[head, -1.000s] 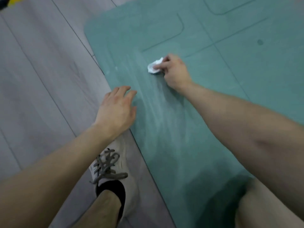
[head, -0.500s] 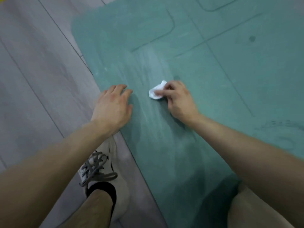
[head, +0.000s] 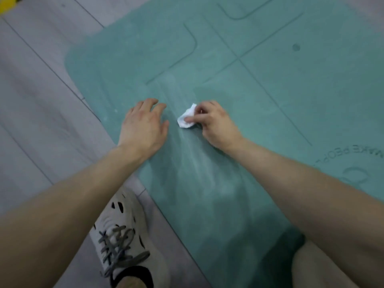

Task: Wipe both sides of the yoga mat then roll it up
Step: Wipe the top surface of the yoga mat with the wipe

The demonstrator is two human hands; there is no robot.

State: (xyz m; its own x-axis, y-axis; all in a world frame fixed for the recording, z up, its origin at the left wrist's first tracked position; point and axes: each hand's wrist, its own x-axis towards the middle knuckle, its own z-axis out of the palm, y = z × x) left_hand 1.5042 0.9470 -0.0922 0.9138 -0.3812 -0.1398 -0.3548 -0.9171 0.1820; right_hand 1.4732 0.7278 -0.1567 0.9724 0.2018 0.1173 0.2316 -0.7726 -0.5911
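A teal yoga mat (head: 259,96) with printed guide lines lies flat on the floor and fills most of the view. My right hand (head: 214,123) presses a small crumpled white wipe (head: 185,119) onto the mat near its left edge. Pale streaks run along the mat from the wipe toward me. My left hand (head: 143,125) rests flat with fingers spread on the mat's left edge, just left of the wipe and apart from it.
Grey plank floor (head: 41,100) lies left of the mat. My left foot in a white laced sneaker (head: 124,235) stands on the floor beside the mat's edge. My right knee (head: 318,267) is at the bottom right. A yellow object (head: 6,4) shows at the top left corner.
My right hand has dragged the wipe along the mat toward me and now sits close beside my left hand. My left hand stays planted on the mat's edge.
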